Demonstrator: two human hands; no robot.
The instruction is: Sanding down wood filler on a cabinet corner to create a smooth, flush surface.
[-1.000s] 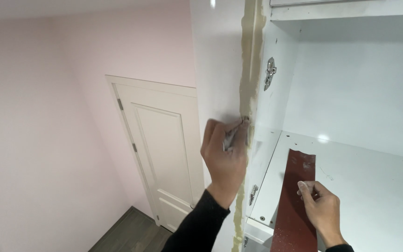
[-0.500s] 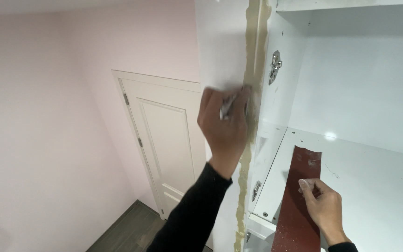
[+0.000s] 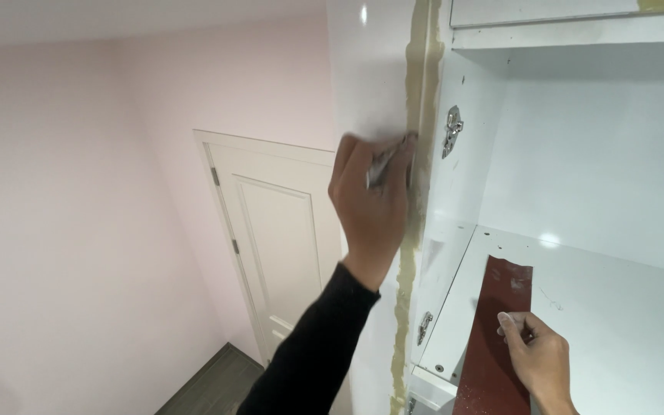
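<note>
The left hand (image 3: 370, 204) is closed around a small metal tool (image 3: 384, 161), and the tip of the tool touches the yellowish foam strip (image 3: 416, 138) that runs down the front edge of the white cabinet (image 3: 578, 169). What kind of tool it is I cannot tell, because the fingers cover most of it. The strip goes from the top of the view to the bottom, between the glossy side panel (image 3: 366, 77) and the open cabinet inside. Just to the right of the strip a metal hinge plate (image 3: 453, 131) sits on the inner wall, and a second hinge plate (image 3: 424, 327) is lower.

The right hand (image 3: 536, 357) presses with bent fingers on a dark red sheet of sandpaper (image 3: 501, 323), which lies on the white shelf (image 3: 624, 323) and hangs over its front edge. The shelf has much free surface to the right.

To the left there is open room: a pink wall (image 3: 78, 215) and a closed white door (image 3: 278, 246), well apart from the arm.

Compared with half a second ago, the left hand is about at the same height on the strip, and the right hand stays on the sandpaper.
</note>
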